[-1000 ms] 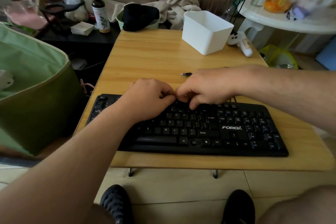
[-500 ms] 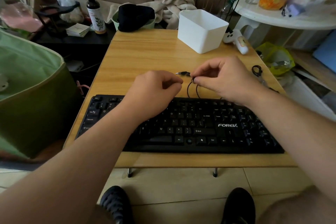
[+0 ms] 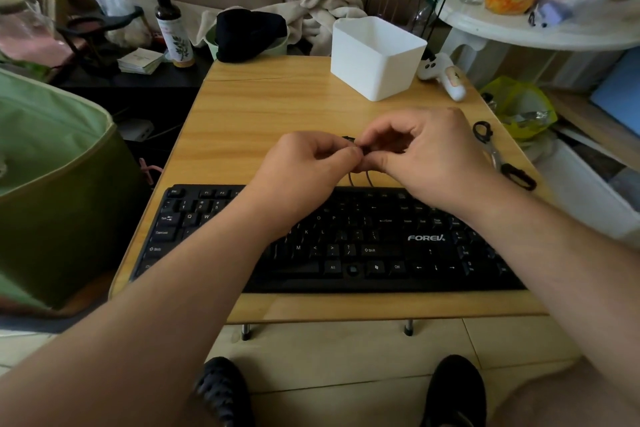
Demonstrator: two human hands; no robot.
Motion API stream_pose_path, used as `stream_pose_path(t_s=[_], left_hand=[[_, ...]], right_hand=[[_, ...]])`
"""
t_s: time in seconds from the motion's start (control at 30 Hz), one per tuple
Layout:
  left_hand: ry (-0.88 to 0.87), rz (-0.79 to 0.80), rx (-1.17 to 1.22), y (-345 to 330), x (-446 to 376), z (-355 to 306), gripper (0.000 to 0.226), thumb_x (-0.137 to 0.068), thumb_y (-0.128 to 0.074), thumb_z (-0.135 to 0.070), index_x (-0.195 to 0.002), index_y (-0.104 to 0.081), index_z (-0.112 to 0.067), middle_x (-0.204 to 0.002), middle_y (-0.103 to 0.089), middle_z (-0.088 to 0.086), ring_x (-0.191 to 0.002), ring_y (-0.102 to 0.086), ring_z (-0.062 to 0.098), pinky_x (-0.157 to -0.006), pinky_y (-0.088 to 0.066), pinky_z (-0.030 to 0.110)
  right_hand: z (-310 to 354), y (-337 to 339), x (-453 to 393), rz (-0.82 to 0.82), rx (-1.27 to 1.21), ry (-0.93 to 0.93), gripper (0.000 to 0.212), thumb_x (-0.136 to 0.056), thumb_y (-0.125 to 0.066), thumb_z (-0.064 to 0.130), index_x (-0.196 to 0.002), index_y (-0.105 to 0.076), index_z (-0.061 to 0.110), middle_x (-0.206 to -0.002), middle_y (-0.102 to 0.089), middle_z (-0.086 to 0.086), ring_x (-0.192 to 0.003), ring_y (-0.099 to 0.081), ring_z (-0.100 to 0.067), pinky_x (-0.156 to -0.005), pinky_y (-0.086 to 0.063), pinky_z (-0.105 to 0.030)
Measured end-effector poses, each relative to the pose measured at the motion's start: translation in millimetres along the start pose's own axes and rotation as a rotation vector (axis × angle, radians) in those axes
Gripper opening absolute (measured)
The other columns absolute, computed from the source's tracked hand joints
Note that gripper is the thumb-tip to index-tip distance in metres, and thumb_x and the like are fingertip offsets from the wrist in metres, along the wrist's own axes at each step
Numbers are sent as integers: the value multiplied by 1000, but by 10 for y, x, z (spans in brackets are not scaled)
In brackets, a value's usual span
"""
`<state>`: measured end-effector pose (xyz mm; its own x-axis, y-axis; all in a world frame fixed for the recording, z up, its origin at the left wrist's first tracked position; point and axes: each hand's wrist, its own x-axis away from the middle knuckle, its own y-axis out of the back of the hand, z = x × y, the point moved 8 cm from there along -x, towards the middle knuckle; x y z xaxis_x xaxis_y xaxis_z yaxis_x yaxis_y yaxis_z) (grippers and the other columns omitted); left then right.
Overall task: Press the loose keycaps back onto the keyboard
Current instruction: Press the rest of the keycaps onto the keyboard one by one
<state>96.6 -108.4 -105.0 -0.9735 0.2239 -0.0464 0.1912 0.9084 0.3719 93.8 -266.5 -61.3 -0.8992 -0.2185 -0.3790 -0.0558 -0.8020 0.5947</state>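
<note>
The black keyboard (image 3: 332,239), marked FOREV in white, lies along the table's (image 3: 263,107) near edge. Just beyond its far edge the left hand (image 3: 304,166) and right hand (image 3: 429,156) meet fingertip to fingertip, both pinching a small black piece (image 3: 364,148), a thin wire tool looped beneath; whether it is a keycap cannot be told

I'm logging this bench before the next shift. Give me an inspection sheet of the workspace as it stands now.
Surface: wooden table, light grain.
Job's things: black keyboard along the near edge; no loose keycaps seen.
Clutter: white bin, scissors, white controller.
Hands: left hand and right hand meet above the keyboard, pinching a small dark item I cannot identify.
Cables: thin black cable loops below the fingers.
Surroundings: green bag left, round white table right.
</note>
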Motion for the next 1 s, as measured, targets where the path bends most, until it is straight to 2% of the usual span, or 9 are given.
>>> stream_pose_path(t_s=[0.1, 0.2, 0.3, 0.4, 0.47, 0.57, 0.73, 0.87, 1.0], left_hand=[[-23, -2, -72, 21, 12, -29, 21, -100, -62, -35, -91, -81, -31, -78, -77, -6, -62, -59, 22, -56, -48, 38], [-47, 15, -201, 21, 19, -28, 19, -100, -63, -33, -92, -81, -32, -63, -68, -15, -43, -45, 2, -47, -36, 18], [-90, 23, -477, 58, 17, -5, 18, -99, -61, -45, -100, -78, -40, -79, -61, -33, -67, -54, -1, -78, -49, 29], [-97, 4, -654, 131, -6, 56, 17, -100, -58, -46, -107, -74, -45, -83, -51, -39, -108, -55, 12, -104, -44, 47], [-95, 19, -702, 131, -26, 103, 17, -99, -58, -45, -109, -72, -48, -91, -58, -33, -119, -53, 15, -107, -42, 49], [-100, 36, -711, 107, -43, 146, 17, -97, -61, -45, -109, -72, -49, -91, -59, -33, -120, -51, 15, -106, -40, 46], [-123, 25, -699, 69, -37, 130, 13, -95, -64, -45, -105, -73, -48, -82, -53, -35, -120, -50, 15, -106, -37, 43], [-132, 35, -719, 6, -27, 127, 15, -94, -63, -46, -103, -74, -49, -98, -70, -19, -118, -51, 18, -105, -35, 43], [-136, 46, -729, -38, -27, 125, 18, -93, -62, -44, -105, -75, -49, -103, -73, -17, -122, -48, 17, -105, -33, 42]], right_hand=[[62, -11, 37, 2, 30, 97, 15, -78, -88, 6, -90, -83, 13, -90, -77, 6, -85, -74, -10, -77, -61, -27], [28, -43, 56, 23, 97, 110, 14, -78, -85, 1, -85, -84, 13, -91, -76, 6, -81, -73, -9, -75, -62, -26], [-99, -107, 61, 98, 199, 26, 13, -77, -86, 12, -84, -84, 24, -86, -76, 12, -81, -72, -4, -77, -60, -27], [-203, -217, 112, 222, 328, -18, 11, -82, -84, 26, -88, -82, 34, -81, -74, 21, -82, -67, 3, -75, -52, -18], [-202, -295, 135, 314, 389, 9, 10, -87, -81, 28, -93, -82, 35, -85, -73, 21, -83, -66, 2, -80, -52, -23], [-129, -357, 142, 369, 467, 122, 10, -89, -79, 23, -95, -82, 30, -91, -76, 17, -89, -69, -7, -89, -54, -33], [-68, -402, 163, 339, 517, 230, 12, -87, -76, 17, -92, -82, 26, -89, -77, 13, -91, -69, -14, -83, -51, -28], [-97, -390, 143, 360, 527, 215, 14, -86, -76, 18, -93, -82, 29, -87, -76, 14, -89, -69, -15, -84, -53, -33], [-75, -401, 181, 361, 543, 211, 14, -86, -72, 18, -89, -81, 27, -83, -75, 12, -87, -68, -17, -79, -52, -31]])
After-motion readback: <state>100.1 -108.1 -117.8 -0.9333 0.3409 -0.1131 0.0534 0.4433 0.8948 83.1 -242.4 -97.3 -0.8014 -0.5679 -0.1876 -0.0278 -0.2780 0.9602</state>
